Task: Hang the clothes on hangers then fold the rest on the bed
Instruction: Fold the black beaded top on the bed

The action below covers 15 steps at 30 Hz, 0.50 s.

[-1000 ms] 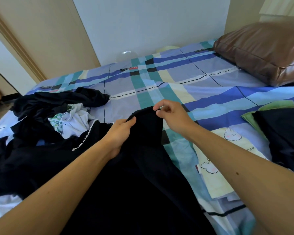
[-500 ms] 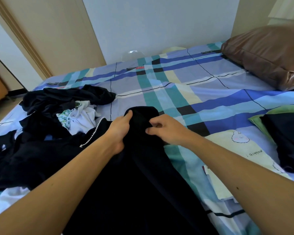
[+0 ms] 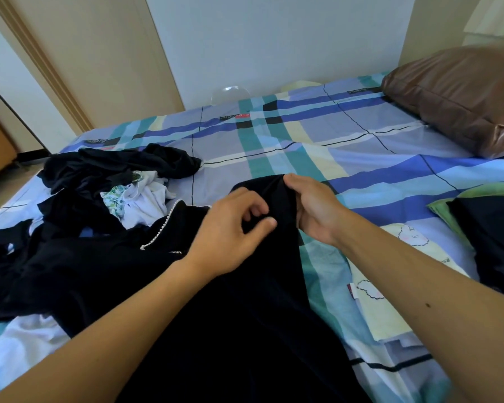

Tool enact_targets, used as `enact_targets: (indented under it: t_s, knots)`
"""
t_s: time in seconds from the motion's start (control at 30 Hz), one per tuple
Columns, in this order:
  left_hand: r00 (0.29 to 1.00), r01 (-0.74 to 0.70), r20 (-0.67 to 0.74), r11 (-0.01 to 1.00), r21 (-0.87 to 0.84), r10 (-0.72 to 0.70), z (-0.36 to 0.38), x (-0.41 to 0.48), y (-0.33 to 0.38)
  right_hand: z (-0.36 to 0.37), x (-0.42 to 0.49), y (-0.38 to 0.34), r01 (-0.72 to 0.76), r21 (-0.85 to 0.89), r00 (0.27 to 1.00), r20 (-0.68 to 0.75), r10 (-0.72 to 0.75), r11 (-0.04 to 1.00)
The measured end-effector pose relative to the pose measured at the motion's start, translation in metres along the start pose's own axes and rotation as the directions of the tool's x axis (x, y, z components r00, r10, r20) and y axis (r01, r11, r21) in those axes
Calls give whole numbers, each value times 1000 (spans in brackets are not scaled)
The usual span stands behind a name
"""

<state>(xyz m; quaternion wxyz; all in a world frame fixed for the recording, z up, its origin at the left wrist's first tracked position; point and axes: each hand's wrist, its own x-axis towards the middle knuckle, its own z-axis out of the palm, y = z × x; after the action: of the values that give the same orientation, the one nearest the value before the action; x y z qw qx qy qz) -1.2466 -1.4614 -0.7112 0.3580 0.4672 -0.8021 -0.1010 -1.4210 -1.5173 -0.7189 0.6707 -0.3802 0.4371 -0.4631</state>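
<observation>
Two hands work at the far end of one dark garment, which lies lengthwise on the bed and runs from the near edge of the view out to the hands. Right hand: grip clenched on the garment's far edge, fingers curled over a bunched fold of the cloth. Left hand: just beside the right, above the same garment, fingers curled with the thumb near the forefinger; whether this grip has any cloth in it cannot be told. Left of the garment and touching it lies a heap of dark clothes, one piece edged with a row of white beads. A crumpled white garment and a small green-and-white patterned piece lie within the heap. Right of the garment is a pale yellow cloth printed with cloud-like figures, flat on the plaid sheet. Further right, at the edge of the view, a stack of dark clothes rests on a green cloth. A brown pillow lies at the far right corner of the bed. A clear dome-shaped object shows at the bed's far edge, against the wall.
</observation>
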Motion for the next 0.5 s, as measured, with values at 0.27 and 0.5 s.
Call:
enact_targets:
  t_s: [0.27,0.5]
  knots:
    - [985,153,-83,988,4,-152,8,19,5,-7,0,-7,61,-238,993,-88,-84,969]
    - [812,581,79,785,-214,-579,-16,81,19,-13,-11,-19,368,-491,900,-25,-435,790]
